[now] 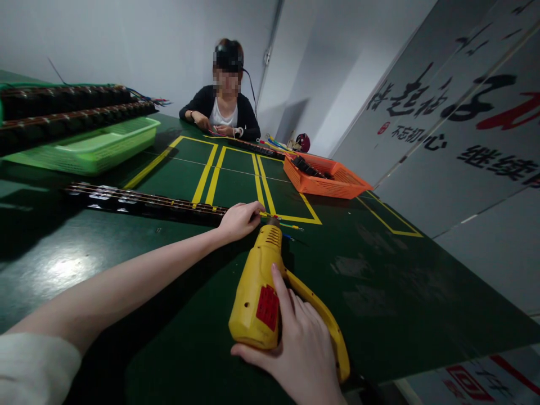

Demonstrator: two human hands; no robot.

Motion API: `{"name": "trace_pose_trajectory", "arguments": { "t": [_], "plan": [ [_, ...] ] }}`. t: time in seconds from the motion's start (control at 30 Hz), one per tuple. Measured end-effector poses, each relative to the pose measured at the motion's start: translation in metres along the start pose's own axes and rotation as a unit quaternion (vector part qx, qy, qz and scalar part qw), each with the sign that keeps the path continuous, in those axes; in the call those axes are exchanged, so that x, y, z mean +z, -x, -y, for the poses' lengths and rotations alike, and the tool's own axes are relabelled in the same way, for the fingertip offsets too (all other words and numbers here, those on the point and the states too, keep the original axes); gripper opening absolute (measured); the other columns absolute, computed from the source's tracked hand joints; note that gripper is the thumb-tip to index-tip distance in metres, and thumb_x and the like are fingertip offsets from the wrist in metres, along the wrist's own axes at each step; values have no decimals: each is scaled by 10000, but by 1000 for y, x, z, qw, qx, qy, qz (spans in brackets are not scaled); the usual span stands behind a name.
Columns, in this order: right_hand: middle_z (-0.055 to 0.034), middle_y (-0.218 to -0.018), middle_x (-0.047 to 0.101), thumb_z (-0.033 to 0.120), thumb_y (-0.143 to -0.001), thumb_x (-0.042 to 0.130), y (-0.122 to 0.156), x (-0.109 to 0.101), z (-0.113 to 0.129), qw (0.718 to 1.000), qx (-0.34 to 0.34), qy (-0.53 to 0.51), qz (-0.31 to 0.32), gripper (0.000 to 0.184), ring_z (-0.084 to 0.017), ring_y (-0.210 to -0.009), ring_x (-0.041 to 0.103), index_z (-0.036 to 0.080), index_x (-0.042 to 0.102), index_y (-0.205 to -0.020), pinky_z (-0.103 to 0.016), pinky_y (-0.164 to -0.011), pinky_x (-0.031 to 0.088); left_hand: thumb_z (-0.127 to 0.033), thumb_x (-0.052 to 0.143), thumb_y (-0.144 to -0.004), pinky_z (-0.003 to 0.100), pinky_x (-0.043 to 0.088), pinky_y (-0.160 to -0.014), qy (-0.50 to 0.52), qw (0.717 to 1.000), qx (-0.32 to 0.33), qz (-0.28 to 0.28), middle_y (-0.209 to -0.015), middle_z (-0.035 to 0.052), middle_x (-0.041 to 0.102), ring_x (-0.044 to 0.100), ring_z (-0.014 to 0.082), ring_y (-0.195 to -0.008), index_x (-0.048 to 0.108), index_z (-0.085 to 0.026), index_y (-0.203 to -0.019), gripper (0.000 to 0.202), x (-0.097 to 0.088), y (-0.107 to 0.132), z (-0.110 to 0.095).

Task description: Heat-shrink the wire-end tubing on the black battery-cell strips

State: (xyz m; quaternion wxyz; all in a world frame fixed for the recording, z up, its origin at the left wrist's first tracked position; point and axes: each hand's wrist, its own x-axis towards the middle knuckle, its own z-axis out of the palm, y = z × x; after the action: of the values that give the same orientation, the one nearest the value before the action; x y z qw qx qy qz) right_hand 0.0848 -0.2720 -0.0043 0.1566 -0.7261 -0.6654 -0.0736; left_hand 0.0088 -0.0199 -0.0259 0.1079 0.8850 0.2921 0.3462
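Observation:
My right hand grips the handle of a yellow heat gun with a red switch, its nozzle pointing away from me toward the end of a long dark strip of components lying across the green table. My left hand is closed in a pinch on that strip's right end, just ahead of the nozzle. Thin coloured wires stick out from the strip's end to the right of my fingers.
A green basket stands at the left with more dark strips stacked behind it. An orange basket holding dark parts sits at the back right. Another person sits across the table, handling wires. Yellow tape lines mark the table.

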Motion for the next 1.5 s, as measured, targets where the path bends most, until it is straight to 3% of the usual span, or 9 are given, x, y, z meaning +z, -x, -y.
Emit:
{"name": "trace_pose_trajectory", "arguments": {
  "t": [0.33, 0.53, 0.87, 1.07, 1.27, 1.5],
  "plan": [
    [-88, -1235, 623, 624, -531, 785, 12, -12, -27, 997, 52, 47, -9, 1251, -315, -965, 646, 261, 87, -1504, -413, -758, 538, -227, 437, -878, 334, 477, -860, -1, 1000, 8, -11, -940, 8, 702, 666, 185, -855, 568, -213, -1045, 213, 2, 1, 3],
    [-118, -1170, 652, 729, -590, 680, 14, -7, -29, 997, 35, 60, -30, 1187, -314, -881, 664, 220, 121, -1505, -409, -717, 540, -235, 437, -878, 346, 475, -874, -2, 1000, -1, -5, -938, 16, 704, 667, 187, -855, 573, -212, -1056, 224, 2, 0, 2],
    [-131, -1081, 660, 761, -582, 662, -1, 4, 8, 1000, -22, 12, -17, 1226, -311, -886, 644, 183, 99, -1504, -431, -747, 533, -273, 371, -936, 316, 477, -822, -14, 1000, -22, 2, -949, 16, 705, 669, 193, -869, 567, -220, -1053, 234, -1, -2, -4],
    [-116, -1064, 641, 772, -514, 697, -3, 4, 21, 1000, -2, -8, -2, 1262, -308, -877, 620, 204, 146, -1496, -444, -769, 517, -282, 360, -941, 301, 472, -807, -4, 1000, -27, 8, -958, 27, 705, 662, 197, -878, 570, -216, -1063, 252, -3, 0, -1],
    [-106, -1094, 648, 754, -514, 713, 0, 0, 9, 1000, -12, -23, 9, 1268, -313, -912, 631, 236, 108, -1502, -450, -776, 524, -274, 378, -932, 297, 468, -767, 3, 1000, -24, 8, -932, 24, 701, 660, 204, -849, 576, -207, -1050, 240, -4, 0, -3],
    [-94, -1163, 645, 745, -548, 698, 11, -7, -24, 1000, 10, 3, 4, 1234, -312, -911, 650, 261, 89, -1507, -431, -729, 543, -260, 392, -927, 283, 463, -751, 9, 1000, -17, 3, -928, 20, 701, 657, 193, -833, 573, -203, -1056, 230, -3, 0, -2]
  ]
}}
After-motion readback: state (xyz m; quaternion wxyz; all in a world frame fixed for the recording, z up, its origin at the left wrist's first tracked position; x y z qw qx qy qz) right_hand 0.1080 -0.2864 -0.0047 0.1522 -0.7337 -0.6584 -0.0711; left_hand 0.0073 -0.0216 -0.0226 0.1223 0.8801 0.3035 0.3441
